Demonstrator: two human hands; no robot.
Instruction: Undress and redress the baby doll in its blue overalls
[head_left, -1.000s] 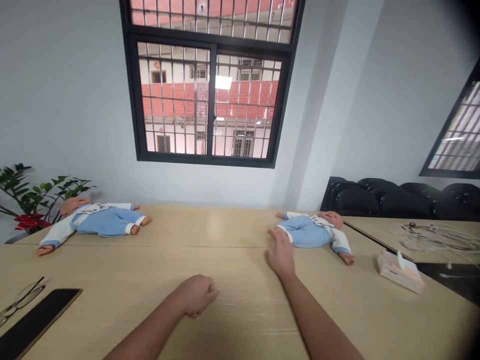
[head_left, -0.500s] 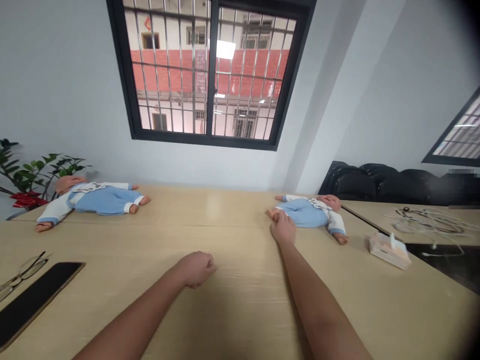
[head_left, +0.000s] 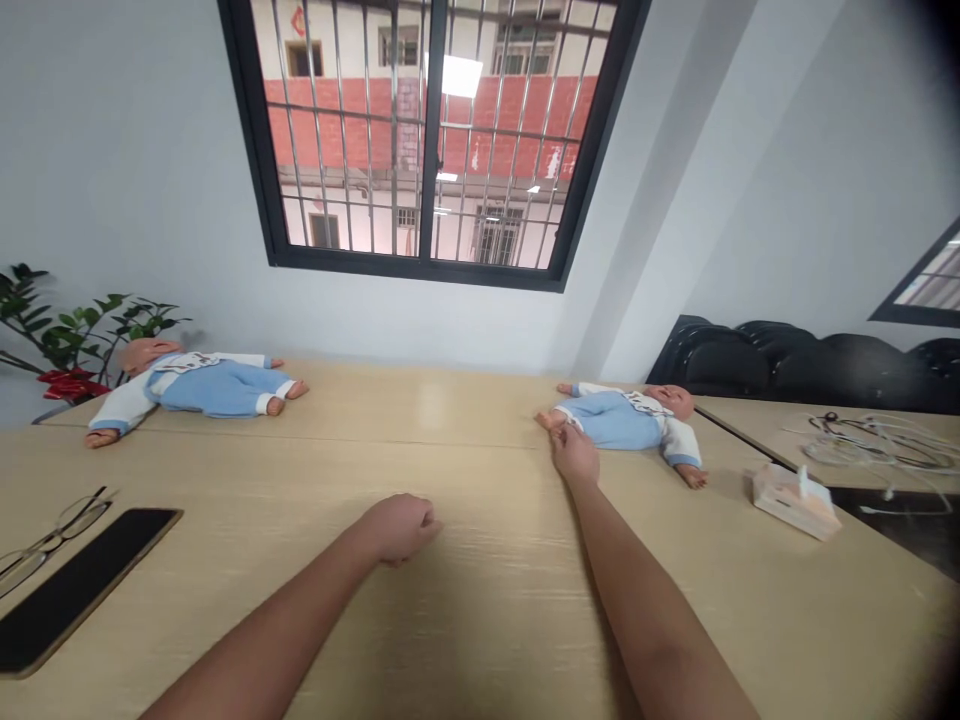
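Observation:
On the right of the table a baby doll [head_left: 611,420] in blue trousers and a white-and-blue top lies on its back, feet to the left. My right hand [head_left: 576,455] is closed on its near leg by the trouser cuff; the fingertips are partly hidden. My left hand [head_left: 403,528] rests near the table's middle, curled into a fist, with nothing visible in it and apart from the dolls. A matching second doll [head_left: 217,388] lies at the far left, head to the left and feet towards the middle.
Glasses [head_left: 56,540] and a dark phone-like slab [head_left: 86,585] lie at the left on the wooden table [head_left: 480,620]. At the right are a tissue box [head_left: 795,502] and tangled cables [head_left: 885,445]. Black chairs [head_left: 720,365] stand behind, and a potted plant [head_left: 82,335] is at far left.
The view has shifted slightly, so most things sit a little further right and higher. My right hand stays at the doll's leg, its fingers slightly shifted towards the cuff. My left fist remains curled.

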